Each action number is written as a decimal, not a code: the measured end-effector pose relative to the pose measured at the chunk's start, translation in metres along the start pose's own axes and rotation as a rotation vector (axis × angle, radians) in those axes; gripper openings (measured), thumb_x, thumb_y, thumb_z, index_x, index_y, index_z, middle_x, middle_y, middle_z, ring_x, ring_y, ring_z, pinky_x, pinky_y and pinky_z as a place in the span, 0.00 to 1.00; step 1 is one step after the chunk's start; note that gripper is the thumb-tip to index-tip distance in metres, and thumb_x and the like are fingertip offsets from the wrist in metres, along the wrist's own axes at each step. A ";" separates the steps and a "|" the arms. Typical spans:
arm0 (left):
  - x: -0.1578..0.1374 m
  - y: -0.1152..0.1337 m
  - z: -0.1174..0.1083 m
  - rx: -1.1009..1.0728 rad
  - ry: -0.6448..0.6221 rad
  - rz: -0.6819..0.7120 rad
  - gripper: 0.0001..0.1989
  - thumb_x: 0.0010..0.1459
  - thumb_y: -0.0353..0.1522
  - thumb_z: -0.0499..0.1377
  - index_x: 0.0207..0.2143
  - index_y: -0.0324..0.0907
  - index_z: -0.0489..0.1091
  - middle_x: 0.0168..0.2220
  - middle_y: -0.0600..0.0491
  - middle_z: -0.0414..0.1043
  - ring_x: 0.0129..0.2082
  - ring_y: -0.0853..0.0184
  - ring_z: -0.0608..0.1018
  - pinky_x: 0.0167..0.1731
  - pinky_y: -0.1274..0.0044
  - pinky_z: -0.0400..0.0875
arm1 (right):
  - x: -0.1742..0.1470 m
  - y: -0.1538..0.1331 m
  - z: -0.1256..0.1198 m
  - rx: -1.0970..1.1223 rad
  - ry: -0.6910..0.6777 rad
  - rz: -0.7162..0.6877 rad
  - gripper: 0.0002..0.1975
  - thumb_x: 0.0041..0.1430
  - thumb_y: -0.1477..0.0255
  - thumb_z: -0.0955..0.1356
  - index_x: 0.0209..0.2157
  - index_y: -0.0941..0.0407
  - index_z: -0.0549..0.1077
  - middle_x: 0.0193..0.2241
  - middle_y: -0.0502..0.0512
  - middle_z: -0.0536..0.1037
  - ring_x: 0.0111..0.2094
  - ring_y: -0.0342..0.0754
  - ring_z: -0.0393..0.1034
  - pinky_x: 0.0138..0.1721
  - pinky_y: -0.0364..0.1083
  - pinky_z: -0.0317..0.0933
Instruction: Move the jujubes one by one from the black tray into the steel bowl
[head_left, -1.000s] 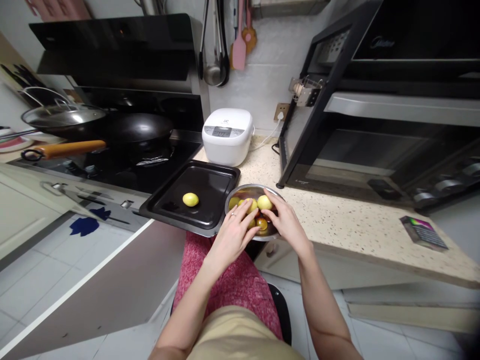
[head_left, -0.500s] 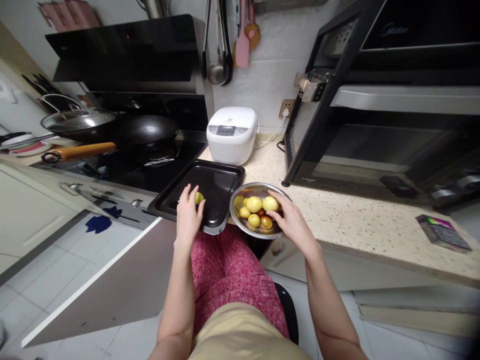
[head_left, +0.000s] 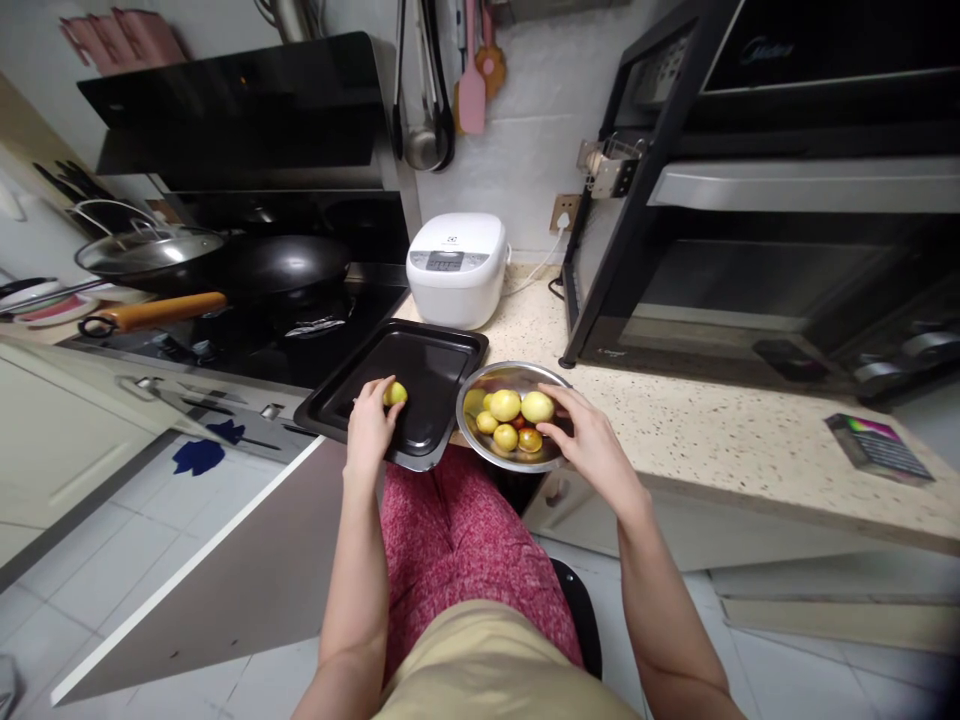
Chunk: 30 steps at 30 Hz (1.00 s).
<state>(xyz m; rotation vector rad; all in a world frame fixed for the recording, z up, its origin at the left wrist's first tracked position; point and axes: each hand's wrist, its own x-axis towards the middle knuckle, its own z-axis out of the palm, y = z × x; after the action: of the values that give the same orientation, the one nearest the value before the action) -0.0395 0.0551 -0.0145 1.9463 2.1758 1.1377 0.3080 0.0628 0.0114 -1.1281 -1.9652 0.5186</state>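
My left hand pinches a small yellow-green fruit between thumb and fingers, over the left part of a black baking tray. I cannot tell whether the fruit touches the tray. To the tray's right, a round steel bowl holds several smooth, oval fruits, mostly yellow-green, with reddish-brown ones among them. My right hand reaches over the bowl's right rim, its thumb and fingers closed around a pale yellow-green fruit. Both the bowl and the tray are at the counter's front edge.
Behind the tray stands a white rice cooker. A wok and a lidded pan with a wooden handle are on the stove. An oven stands at right, near a small dark box. A cabinet door hangs open below.
My left hand has shifted slightly, and more of its fruit shows now. My right hand keeps its grip in the bowl. The camera view has moved a little.
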 end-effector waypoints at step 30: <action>-0.027 0.117 -0.004 -0.388 -0.193 0.384 0.16 0.62 0.29 0.64 0.53 0.45 0.71 0.53 0.46 0.72 0.55 0.56 0.75 0.59 0.63 0.70 | 0.052 -0.020 0.026 -0.074 -0.084 -0.126 0.15 0.55 0.76 0.71 0.46 0.54 0.74 0.46 0.59 0.79 0.48 0.56 0.74 0.52 0.55 0.66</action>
<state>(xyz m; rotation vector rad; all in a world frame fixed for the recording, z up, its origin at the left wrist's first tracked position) 0.0657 0.0257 0.0363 2.2226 1.3966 1.2351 0.2616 0.0981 0.0317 -1.0341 -2.1281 0.4355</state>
